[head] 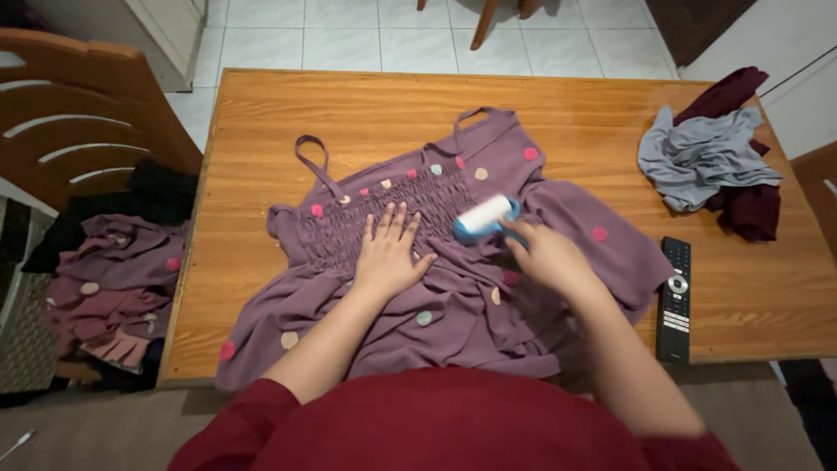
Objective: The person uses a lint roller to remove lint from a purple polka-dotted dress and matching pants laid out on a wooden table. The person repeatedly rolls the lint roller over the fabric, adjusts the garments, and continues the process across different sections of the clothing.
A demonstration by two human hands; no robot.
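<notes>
We grip the lint roller (485,215) in our right hand (547,255) | white drum, blue handle, long axis slanting up-right beyond our fingers, on purple dotted dress (558,227) | left hand (390,253) pressed flat, fingers spread, beside it.

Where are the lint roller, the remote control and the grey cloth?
lint roller (485,215): head view, on its white roll.
remote control (675,301): head view, middle of its black body.
grey cloth (702,155): head view, centre of the crumpled pile.

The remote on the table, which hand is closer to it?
The right hand. It holds a lint roller on the purple dress, a little way left of the remote. The left hand lies flat on the dress, farther left.
</notes>
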